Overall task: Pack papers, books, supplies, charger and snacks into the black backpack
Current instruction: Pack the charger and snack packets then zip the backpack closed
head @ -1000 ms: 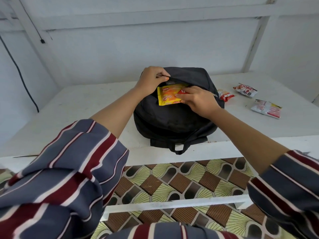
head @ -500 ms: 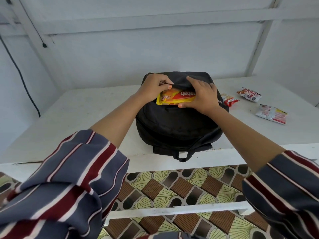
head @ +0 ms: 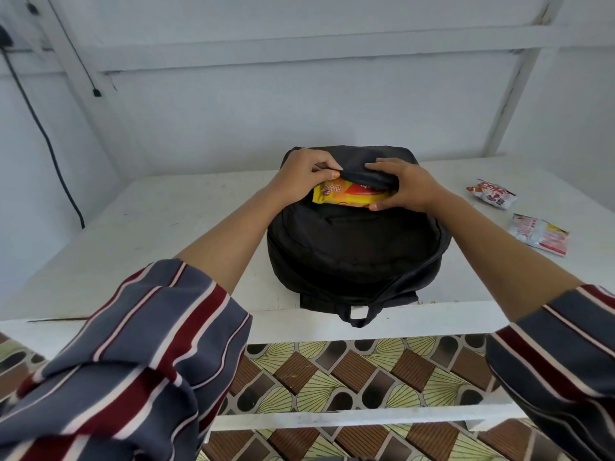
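Lying on the white painted worktop [head: 159, 227], the black fabric backpack [head: 352, 251] is pinched at its pocket flap by the left hand [head: 304, 176]. A yellow-and-orange plastic snack packet [head: 346, 197], half inside that pocket, is clamped by the right hand [head: 407, 188]. Two red-and-white snack packets [head: 491, 193] are seen further right on the worktop.

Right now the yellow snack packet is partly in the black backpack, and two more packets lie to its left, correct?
No: the head view shows the two packets to the right of the black backpack, not left; the yellow snack packet is partly in.
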`<state>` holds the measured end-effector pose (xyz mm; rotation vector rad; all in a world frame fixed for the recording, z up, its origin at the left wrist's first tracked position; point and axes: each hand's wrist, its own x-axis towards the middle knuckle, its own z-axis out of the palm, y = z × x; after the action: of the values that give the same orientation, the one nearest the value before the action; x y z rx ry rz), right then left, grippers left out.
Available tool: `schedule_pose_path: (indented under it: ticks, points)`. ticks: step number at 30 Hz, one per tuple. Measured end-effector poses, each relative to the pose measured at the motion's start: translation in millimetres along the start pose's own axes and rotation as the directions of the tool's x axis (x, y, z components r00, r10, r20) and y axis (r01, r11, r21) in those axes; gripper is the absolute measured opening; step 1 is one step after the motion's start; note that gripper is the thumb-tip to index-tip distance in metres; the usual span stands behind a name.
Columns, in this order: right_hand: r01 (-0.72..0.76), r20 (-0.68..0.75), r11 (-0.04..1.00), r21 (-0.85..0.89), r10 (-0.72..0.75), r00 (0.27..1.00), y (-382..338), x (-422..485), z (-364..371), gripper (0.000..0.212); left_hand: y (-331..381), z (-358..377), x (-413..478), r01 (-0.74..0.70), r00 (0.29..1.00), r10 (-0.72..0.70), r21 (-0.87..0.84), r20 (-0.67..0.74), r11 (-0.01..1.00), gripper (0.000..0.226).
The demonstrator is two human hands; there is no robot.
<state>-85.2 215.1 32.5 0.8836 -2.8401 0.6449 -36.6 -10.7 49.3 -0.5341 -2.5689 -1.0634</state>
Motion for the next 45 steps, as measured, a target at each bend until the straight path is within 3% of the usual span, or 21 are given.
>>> schedule_pose_path:
  ticks: [4,10,16,23,28,38,45]
  points:
    - [0.014,-0.066,0.999,0.044,-0.011,0.998,-5.2,3.8,-0.7,0.066,-0.2,-1.0,2.3,0.005,0.999,-0.006,-0.013,-0.051,1.000,0.017]
    - [-0.016,-0.240,0.989,-0.148,-0.020,0.971,-20.1,5.6,5.6,0.049,1.5,-1.8,6.0,0.005,0.989,-0.009,-0.025,-0.150,1.000,0.017]
    - [-0.023,-0.094,0.995,-0.097,0.014,0.995,-17.9,3.6,-0.6,0.072,5.9,-3.4,7.7,0.001,0.984,-0.006,-0.026,-0.176,1.000,0.017]
    - [-0.036,-0.207,0.978,-0.204,-0.007,0.978,-16.7,7.3,6.1,0.055,7.7,-3.2,6.2,0.035,0.988,-0.035,-0.008,-0.147,0.999,0.018]
    - [-0.048,-0.186,0.964,-0.262,-0.002,0.982,-16.5,11.9,13.2,0.047,6.7,-1.7,5.4,0.048,0.997,-0.049,-0.007,-0.058,0.999,0.017]
    - [-0.030,-0.041,0.997,0.070,0.033,0.999,-5.6,-5.7,3.1,0.064,-1.9,0.2,-1.6,0.039,0.986,-0.056,0.105,0.156,0.994,0.019]
    - [-0.028,-0.062,0.996,0.086,0.033,0.998,-5.1,-14.2,3.3,0.062,-13.0,6.9,-2.4,-0.019,0.967,-0.050,0.268,0.249,0.963,0.019]
